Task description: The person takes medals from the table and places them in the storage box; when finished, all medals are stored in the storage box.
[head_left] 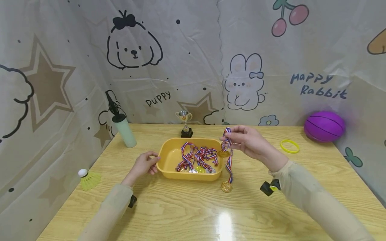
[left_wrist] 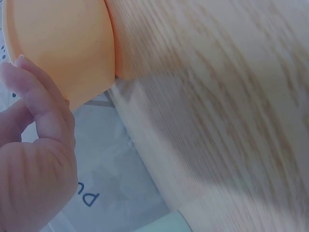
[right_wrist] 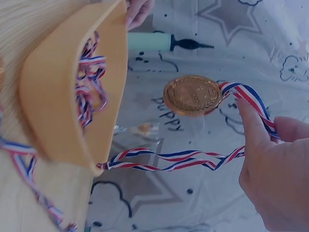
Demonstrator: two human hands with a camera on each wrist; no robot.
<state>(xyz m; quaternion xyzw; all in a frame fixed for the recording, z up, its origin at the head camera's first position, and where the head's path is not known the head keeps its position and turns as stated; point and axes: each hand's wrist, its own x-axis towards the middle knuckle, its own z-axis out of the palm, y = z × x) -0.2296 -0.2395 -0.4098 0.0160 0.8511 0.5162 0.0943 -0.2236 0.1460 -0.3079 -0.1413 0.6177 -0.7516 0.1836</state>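
Observation:
My left hand [head_left: 144,164] grips the left rim of a yellow plastic basin [head_left: 181,175], thumb and fingers at its edge in the left wrist view. Tangled striped ribbons [head_left: 205,154] and several gold and silver medals lie inside it. At the basin's right rim, my right hand [head_left: 250,142] pinches the red, white and blue ribbon of a gold medal [right_wrist: 192,95]. That medal hangs beside the rim in the head view, and part of its ribbon droops in a loop toward the basin corner. Another gold medal [head_left: 226,186] lies on the table just right of the basin, ribbon trailing behind it.
Behind the basin stands a small trophy cup [head_left: 184,120]. A pale green bottle-shaped thing with a black top [head_left: 125,132] is at the back left, a shuttlecock [head_left: 88,179] at the left edge. A yellow ring [head_left: 290,146] and purple ball [head_left: 324,126] sit at the right.

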